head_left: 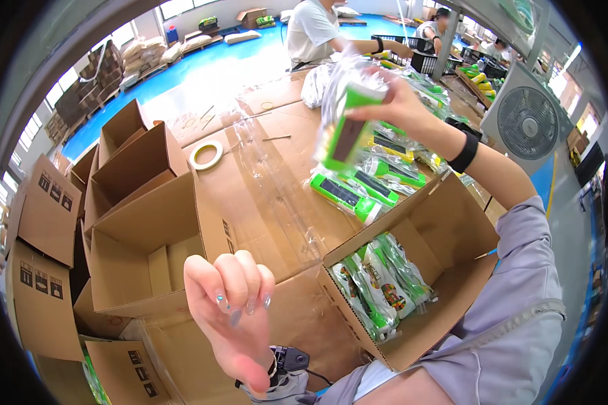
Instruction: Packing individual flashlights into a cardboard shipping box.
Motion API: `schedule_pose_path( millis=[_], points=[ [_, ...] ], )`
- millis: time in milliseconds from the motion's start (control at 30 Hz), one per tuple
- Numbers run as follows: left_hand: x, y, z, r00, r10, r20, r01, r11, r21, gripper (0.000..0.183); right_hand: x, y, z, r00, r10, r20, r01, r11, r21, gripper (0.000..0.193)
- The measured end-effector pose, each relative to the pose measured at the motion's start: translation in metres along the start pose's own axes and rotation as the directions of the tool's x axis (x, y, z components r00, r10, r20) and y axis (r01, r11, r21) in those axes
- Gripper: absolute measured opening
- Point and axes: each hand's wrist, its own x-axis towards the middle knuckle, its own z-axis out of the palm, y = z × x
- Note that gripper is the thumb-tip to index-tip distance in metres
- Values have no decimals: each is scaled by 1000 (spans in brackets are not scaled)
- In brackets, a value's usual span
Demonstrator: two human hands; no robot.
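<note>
Above cardboard table (277, 145), green bagged pack (345, 129)

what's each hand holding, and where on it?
Right hand holds a green bagged pack by its top end, fingers pinching the clear bag there. Left hand holds nothing; fingers curled, palm up.
</note>
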Motion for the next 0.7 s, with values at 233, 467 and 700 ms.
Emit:
schedule_pose_path(
  millis=[233, 467, 700],
  points=[
    [-1, -1, 7, 999, -12, -43, 18, 989, 144, 72, -31, -66, -1, 989, -6, -151, 40, 973, 227, 31],
    [1, -3, 7, 999, -31, -22, 35, 974, 226, 64, -66, -80, 20, 988, -28, -152, 63, 971, 231, 35],
    [1, -13, 12, 995, -55, -80, 85, 896, 435, 50, -73, -74, 33, 997, 70, -28, -46, 864, 502, 39]
  ],
)
